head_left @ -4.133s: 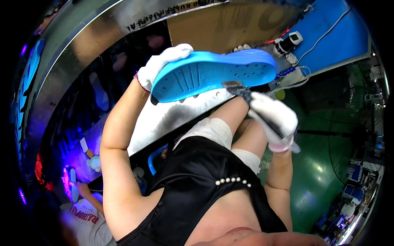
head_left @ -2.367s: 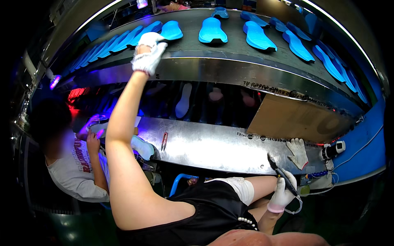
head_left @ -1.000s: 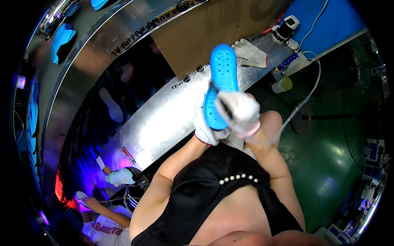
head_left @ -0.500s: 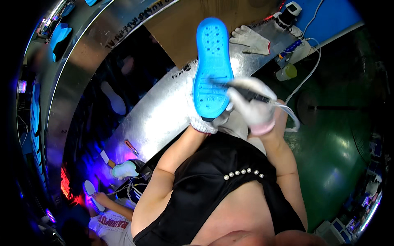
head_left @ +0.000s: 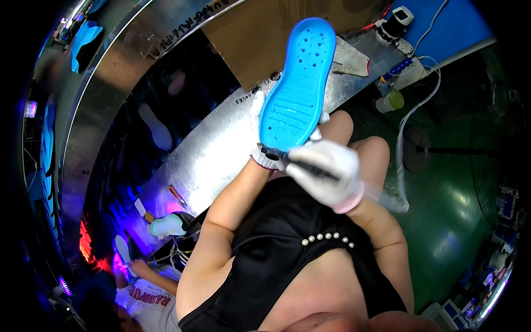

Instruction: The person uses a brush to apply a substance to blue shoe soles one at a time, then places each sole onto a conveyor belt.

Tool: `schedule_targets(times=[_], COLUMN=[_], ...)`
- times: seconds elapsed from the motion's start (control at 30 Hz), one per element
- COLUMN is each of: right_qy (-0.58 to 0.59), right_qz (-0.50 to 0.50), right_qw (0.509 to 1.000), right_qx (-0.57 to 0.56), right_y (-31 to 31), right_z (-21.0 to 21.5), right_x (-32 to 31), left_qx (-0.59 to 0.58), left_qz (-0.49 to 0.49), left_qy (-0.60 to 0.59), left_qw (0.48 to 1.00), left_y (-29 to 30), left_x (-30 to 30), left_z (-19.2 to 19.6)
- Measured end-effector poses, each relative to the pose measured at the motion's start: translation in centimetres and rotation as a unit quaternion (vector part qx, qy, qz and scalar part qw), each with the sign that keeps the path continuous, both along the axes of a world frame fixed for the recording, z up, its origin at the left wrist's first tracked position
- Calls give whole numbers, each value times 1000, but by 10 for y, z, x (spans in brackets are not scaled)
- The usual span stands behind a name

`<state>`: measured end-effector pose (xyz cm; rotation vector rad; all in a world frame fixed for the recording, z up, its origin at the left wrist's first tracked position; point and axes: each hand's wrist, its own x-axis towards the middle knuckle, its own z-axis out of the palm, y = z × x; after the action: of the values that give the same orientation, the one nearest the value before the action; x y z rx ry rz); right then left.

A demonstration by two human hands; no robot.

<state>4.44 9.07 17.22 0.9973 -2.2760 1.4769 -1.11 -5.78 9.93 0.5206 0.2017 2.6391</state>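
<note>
A bright blue shoe sole (head_left: 298, 83) with small holes at its toe end is tilted up before me. My left hand (head_left: 256, 113), in a white knit glove, is closed round it from beneath; its fingers show along both edges. My right hand (head_left: 327, 169), also gloved in white and slightly blurred, grips a slim black hand tool (head_left: 314, 169) beside the heel end. A dark piece (head_left: 272, 152) sits at the sole's heel edge; whether the tool touches it I cannot tell.
A shiny metal bench (head_left: 204, 155) runs beneath, with cardboard (head_left: 243, 47) and a spare white glove (head_left: 354, 60) on it. A white hose (head_left: 402, 144) hangs at right near a yellow-lidded cup (head_left: 390, 101). At lower left, a co-worker's hand (head_left: 138, 268) holds another sole (head_left: 123, 249).
The tool has left the sole's ridged middle, and my right hand has come down and nearer to the heel end. The sole's toe has tipped rightward.
</note>
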Motion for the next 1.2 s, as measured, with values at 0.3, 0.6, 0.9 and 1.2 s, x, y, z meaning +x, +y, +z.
schedule_targets(times=[0.3,0.6,0.9,1.2], right_qy=[85,16,37,87], right_qz=[100,108,90,21], right_qw=[968,985,983,987], right_qx=[215,131,154,136], right_y=[20,20,30,40], right_z=[14,22,32,33], right_x=[-6,-1,-5,-20], left_qx=[-143,-342,-479,-534], left_qz=[-122,-86,-21,42], left_qy=[-75,-90,57,138], left_qw=[979,931,876,833], left_y=[-31,-45,-59,-79], left_x=[-9,-12,-21,-20], left_z=[16,30,51,41])
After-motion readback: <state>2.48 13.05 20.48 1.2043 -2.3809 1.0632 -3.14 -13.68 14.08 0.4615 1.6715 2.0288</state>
